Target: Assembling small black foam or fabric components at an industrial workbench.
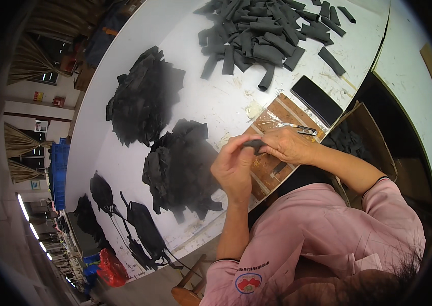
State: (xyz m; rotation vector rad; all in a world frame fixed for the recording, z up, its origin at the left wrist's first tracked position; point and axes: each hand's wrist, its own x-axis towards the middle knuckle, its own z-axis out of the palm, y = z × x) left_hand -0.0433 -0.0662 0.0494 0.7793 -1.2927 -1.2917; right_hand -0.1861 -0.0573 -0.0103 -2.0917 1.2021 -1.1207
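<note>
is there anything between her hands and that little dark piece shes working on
Nothing visible. The left hand and right hand both pinch the small dark piece directly, above the brown board. The snips lie beside, apart.

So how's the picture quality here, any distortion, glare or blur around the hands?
Head view: strong fisheye, the white worktable's edge bows and the corners go black; even light, soft shadows, no harsh glare; the left hand and right hand on a small dark grey piece look fairly sharp.
</note>
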